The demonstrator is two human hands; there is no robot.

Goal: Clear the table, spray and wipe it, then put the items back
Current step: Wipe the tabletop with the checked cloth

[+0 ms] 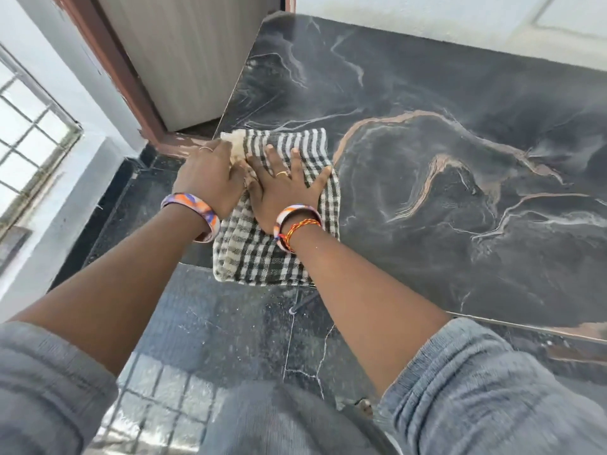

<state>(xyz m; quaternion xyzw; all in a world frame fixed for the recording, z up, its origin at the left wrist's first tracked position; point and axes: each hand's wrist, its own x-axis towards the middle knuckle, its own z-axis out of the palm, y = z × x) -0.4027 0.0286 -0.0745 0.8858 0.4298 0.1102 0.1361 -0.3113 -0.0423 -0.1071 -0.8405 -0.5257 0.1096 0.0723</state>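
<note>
A black-and-white checked cloth [262,254] lies over the near left corner of the dark marble-patterned table [443,159], its lower edge hanging past the table's edge. My right hand [285,188] presses flat on the cloth with fingers spread. My left hand [210,175] rests beside it on the cloth's left edge, fingers curled over a bunched pale part of the cloth at the table's left side. Both wrists wear orange-and-purple bangles.
A door with a brown frame [131,93] stands just left of the table. A barred window [29,142] is at far left. Dark tiled floor [230,339] lies below the table edge. A white wall [460,21] runs behind the table.
</note>
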